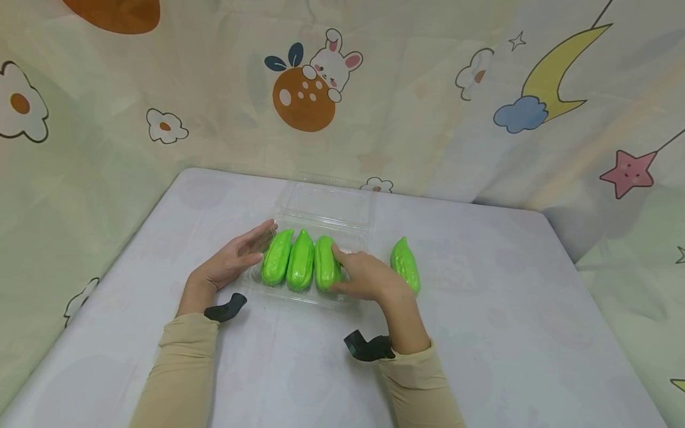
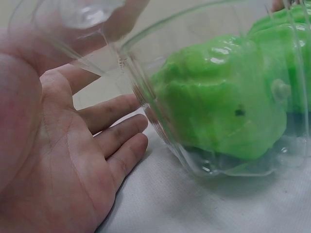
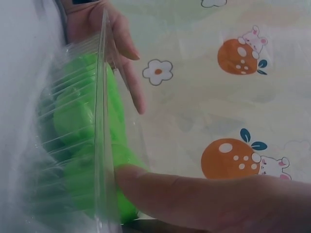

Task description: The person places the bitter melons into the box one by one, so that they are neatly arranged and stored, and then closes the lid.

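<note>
A clear plastic clamshell box (image 1: 291, 295) lies with its lid (image 1: 326, 204) folded back. Inside are three glossy green gourd-shaped pieces, ridged and pointed at one end: a left one (image 1: 276, 260), a middle one (image 1: 301, 261) and a right one (image 1: 326, 264). My right hand (image 1: 369, 276) grips the right gourd between thumb and fingers at the box's right side. Its other fingers are mostly hidden in the right wrist view. Against the box's left wall is my left hand (image 1: 232, 258), palm toward it and fingers extended; in the left wrist view those fingers (image 2: 114, 133) reach along the wall.
A fourth green gourd (image 1: 405, 267) lies on the white tabletop (image 1: 497, 309) just right of the box, close behind my right wrist. Black wrist mounts (image 1: 369, 346) jut inward from both forearms. A printed curtain (image 1: 225, 89) hangs behind the table's far edge.
</note>
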